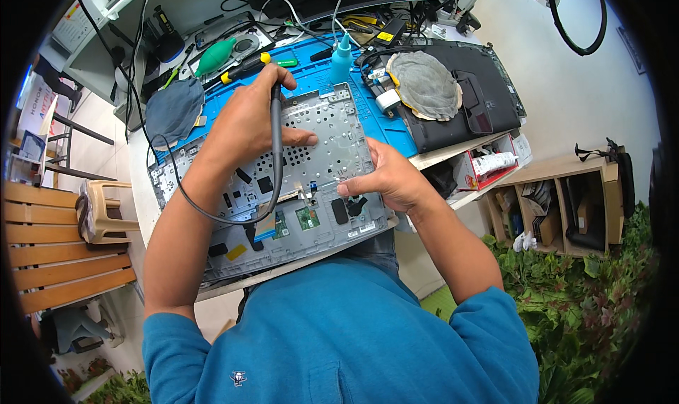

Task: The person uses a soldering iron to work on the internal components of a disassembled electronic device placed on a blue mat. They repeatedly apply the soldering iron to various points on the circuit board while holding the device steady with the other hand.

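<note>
Right grip pinches the right edge of the crosswise grey perforated laptop shell; left grip holds a black corded handle above.

the left forearm and right forearm slant inward from bent elbows. the left hand lies farther forward, thumb stretched rightward, index finger curled; the right hand faces inward, thumb pointing left, other fingers mostly hidden.
</note>
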Demonstrator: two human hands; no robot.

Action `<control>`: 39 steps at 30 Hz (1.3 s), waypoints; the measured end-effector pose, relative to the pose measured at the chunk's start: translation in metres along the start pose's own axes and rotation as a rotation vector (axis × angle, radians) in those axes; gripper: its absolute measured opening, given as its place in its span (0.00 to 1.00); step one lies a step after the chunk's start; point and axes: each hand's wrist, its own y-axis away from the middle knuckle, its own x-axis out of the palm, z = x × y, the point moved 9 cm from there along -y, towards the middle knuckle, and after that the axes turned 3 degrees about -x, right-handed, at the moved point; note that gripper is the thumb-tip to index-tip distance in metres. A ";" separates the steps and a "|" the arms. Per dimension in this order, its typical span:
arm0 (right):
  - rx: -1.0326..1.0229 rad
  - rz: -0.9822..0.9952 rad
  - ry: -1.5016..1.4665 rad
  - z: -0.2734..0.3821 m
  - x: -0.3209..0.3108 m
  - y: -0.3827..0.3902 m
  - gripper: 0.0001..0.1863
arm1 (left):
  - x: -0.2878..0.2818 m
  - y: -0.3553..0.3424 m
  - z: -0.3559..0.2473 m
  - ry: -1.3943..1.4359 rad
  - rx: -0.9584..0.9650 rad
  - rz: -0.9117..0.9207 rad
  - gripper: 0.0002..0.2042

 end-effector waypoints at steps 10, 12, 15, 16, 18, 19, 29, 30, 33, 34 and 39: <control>0.005 -0.151 0.201 -0.003 -0.001 0.003 0.37 | 0.000 0.000 0.000 0.012 -0.034 0.021 0.44; -0.003 -0.174 0.245 -0.002 -0.001 0.003 0.37 | 0.000 0.001 -0.001 0.018 0.006 -0.006 0.43; -0.024 -0.182 0.267 -0.001 0.002 0.002 0.36 | -0.001 0.003 -0.001 0.025 0.072 -0.058 0.42; -0.039 -0.186 0.264 -0.002 0.002 0.002 0.36 | 0.000 0.004 -0.002 0.030 0.072 -0.058 0.42; -0.068 -0.195 0.257 -0.004 0.000 0.001 0.35 | 0.000 0.005 -0.004 0.034 0.090 -0.068 0.42; -0.074 -0.193 0.261 -0.003 0.001 0.000 0.35 | -0.001 0.006 -0.005 0.030 0.107 -0.078 0.41; -0.103 -0.169 0.258 0.000 0.003 0.001 0.35 | 0.002 0.007 0.000 0.001 -0.016 0.013 0.43; -0.103 -0.169 0.254 0.000 0.004 0.002 0.35 | 0.000 0.008 -0.002 0.004 0.039 -0.022 0.42; -0.101 -0.165 0.242 0.001 0.004 0.002 0.36 | -0.005 0.013 -0.004 0.027 0.153 -0.111 0.41; -0.087 -0.159 0.246 -0.001 0.004 0.001 0.37 | -0.006 0.015 -0.005 0.048 0.162 -0.132 0.41; -0.049 -0.145 0.227 -0.001 0.005 0.002 0.39 | -0.013 0.019 -0.001 0.078 0.186 -0.174 0.39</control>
